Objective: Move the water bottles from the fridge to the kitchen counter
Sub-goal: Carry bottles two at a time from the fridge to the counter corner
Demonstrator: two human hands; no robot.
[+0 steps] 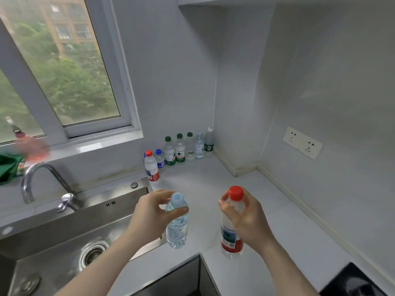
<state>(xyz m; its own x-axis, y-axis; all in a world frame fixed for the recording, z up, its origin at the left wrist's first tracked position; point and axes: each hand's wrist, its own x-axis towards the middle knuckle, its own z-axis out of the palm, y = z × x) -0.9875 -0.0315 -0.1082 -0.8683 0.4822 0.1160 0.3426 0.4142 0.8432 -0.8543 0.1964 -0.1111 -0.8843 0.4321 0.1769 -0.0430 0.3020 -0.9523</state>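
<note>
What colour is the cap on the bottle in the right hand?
Red cap, head view.

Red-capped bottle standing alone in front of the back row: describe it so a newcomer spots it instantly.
Start at the sink under the window and go to its far right corner on the counter. The red-capped bottle stands there, nearest the sink, ahead of the row by the wall. Unlike its blue-, green- and white-capped neighbours, it has a red cap and red band.

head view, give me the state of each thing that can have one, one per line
left hand: holds the pale-capped bottle near its neck, upright
right hand: fingers round the red-capped bottle, upright
bottles by the wall: standing upright on the counter, capped
tap: no water running
window: closed
sink: drain open
</note>
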